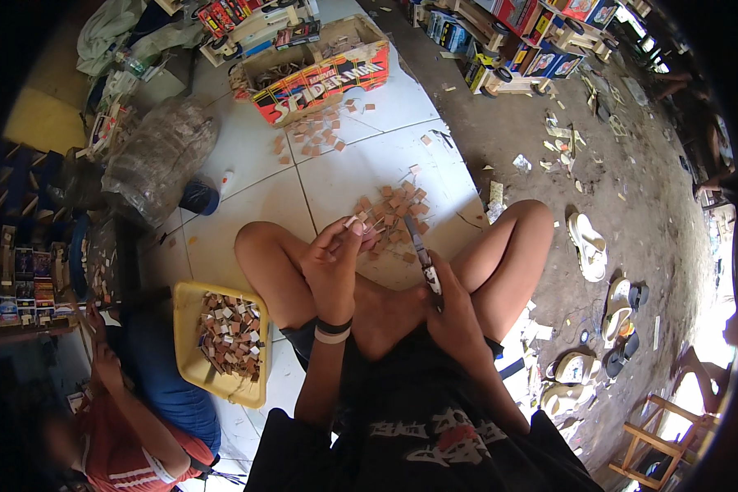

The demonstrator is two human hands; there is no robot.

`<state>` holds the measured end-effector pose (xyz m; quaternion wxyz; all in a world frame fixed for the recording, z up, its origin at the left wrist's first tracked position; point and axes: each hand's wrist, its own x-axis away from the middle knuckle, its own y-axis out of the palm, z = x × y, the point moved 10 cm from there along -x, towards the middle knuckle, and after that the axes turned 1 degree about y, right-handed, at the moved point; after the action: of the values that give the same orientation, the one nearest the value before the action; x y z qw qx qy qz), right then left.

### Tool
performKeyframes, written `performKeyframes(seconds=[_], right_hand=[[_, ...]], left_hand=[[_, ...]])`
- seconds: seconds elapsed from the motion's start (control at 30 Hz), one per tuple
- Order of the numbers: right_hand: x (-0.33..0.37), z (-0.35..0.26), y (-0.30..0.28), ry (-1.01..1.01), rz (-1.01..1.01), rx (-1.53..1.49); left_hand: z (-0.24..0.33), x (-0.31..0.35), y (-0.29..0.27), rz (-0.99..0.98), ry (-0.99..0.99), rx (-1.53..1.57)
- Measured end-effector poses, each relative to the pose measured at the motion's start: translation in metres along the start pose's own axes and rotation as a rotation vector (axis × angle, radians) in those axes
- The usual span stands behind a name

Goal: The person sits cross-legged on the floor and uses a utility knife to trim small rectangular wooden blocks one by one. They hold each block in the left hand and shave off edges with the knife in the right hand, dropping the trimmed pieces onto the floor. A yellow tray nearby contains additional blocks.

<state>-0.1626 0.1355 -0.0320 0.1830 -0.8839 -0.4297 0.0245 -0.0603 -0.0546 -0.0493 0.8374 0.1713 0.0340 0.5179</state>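
Observation:
My left hand (334, 254) is raised over my lap, its fingers pinching a small wooden piece (351, 222) with thin pale sticks beside it. In my right hand (451, 307) is a knife (419, 250), its long grey blade pointing up and away from me and its handle patterned in white and dark. The blade stands apart from the piece in the left hand. Just beyond both hands, a loose pile of small square brown wooden pieces (402, 205) lies on the white tiles (369, 156) between my bent knees.
A yellow tray (180, 336) full of small pieces stands by my left knee. Farther off are a printed box (328, 78), scattered squares (316, 131), a dark cup (199, 198) and a plastic bag (160, 156). Sandals (589, 246) lie right; another person (143, 410) sits left.

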Motion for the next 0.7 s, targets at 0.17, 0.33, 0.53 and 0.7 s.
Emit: performKeyframes(seconds=[0.17,0.33,0.53,0.7], right_hand=[[0.004,-0.016,-0.005,-0.075,-0.123,0.050],[0.003,-0.023,-0.003,-0.081,-0.153,0.020],[0.001,-0.025,0.000,-0.099,-0.147,0.020],[0.008,-0.013,0.013,0.048,-0.168,-0.081]], left_hand=[[0.014,-0.006,0.006,-0.080,-0.109,0.017],[0.017,0.000,0.014,-0.115,-0.173,-0.059],[0.017,0.001,0.017,-0.114,-0.149,-0.057],[0.015,0.006,0.018,-0.057,-0.093,0.034]])
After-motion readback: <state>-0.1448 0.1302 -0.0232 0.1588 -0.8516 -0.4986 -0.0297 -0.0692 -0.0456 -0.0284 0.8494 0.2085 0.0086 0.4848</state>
